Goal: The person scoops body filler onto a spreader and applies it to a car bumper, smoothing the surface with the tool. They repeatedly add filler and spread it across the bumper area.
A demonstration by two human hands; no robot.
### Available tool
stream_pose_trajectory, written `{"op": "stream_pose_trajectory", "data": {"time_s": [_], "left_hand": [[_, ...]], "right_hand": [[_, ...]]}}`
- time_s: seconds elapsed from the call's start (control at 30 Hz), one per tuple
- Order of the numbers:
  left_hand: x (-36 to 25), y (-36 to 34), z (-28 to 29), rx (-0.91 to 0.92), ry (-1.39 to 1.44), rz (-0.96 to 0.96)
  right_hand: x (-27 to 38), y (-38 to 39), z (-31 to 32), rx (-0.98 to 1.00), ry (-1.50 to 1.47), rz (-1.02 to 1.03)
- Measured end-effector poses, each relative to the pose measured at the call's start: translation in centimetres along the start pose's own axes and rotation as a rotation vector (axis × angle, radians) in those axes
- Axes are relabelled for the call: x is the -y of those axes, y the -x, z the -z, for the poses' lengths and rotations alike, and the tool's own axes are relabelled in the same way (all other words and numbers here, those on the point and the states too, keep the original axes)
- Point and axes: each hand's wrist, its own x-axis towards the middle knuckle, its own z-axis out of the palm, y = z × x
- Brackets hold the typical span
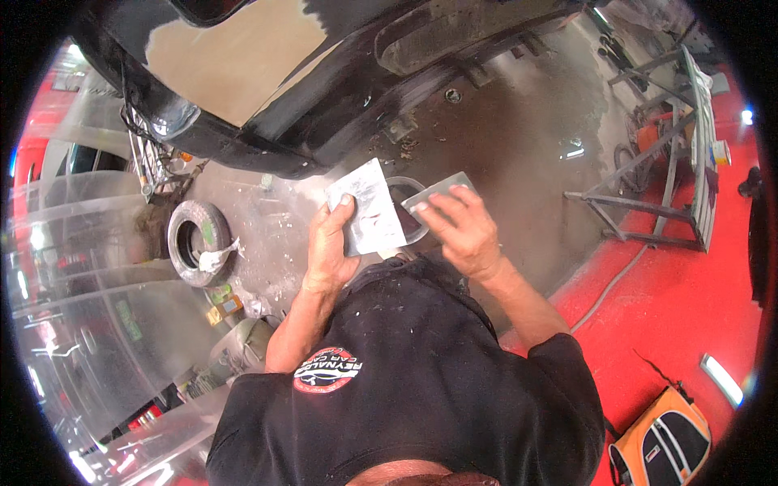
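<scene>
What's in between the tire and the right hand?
In the head view: some floor, the left hand, the white board it holds, and part of a round rim.

Pale plate (pixel 369 212): brightly lit, nearly washed out
Clear sheeting (pixel 81 271), left: streaked with white glare
Grey floor (pixel 527 113), far: dimmer, hazy, one small bright reflection (pixel 573 151)
Black shirt (pixel 454 381), near: dark, folds faint
Rim: black surround, curved edges, softer detail

Grey and red floor (pixel 519 166), tyre (pixel 215 235), grey cable (pixel 613 283), orange-black bag (pixel 666 441)
</scene>
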Motion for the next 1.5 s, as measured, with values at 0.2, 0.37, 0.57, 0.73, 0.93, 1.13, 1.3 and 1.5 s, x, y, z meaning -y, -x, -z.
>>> {"op": "stream_pose_trajectory", "data": {"time_s": [0.2, 0.37, 0.57, 0.73, 0.93, 1.13, 1.3, 1.5], "left_hand": [[2.2, -0.1, -0.9, 0.029, -0.783, -0.325], [2.4, -1.1, 0.0, -0.095, -0.682, -0.378], [3.4, -1.7, 0.1, -0.193, -0.139, -0.293], [3.2, -2.0, 1.9, -0.037, 0.404, 0.167], [2.5, -1.2, 2.2, 0.005, 0.244, -0.101], [1.8, -0.6, 2.1, -0.064, -0.539, -0.397], [1.9, -0.4, 1.6, 0.132, 0.339, 0.117], [2.6, 0.0, 0.6, 0.114, -0.422, -0.234]], "right_hand": [[2.6, -2.6, 0.1, 0.132, -0.202, -0.076], [2.5, -1.5, 0.2, 0.384, -0.228, -0.009], [4.5, -3.3, 2.0, 0.256, -0.293, 0.081], [4.0, -2.6, -1.2, 0.147, -0.191, 0.098], [0.2, -1.6, -1.9, 0.097, -0.074, -0.084], [5.3, -5.0, 1.2, 0.346, -0.117, 0.047], [1.2, -2.0, 1.1, 0.152, 0.060, 0.130], [2.5, -3.6, 0.2, 0.124, -0.118, -0.059]]}}
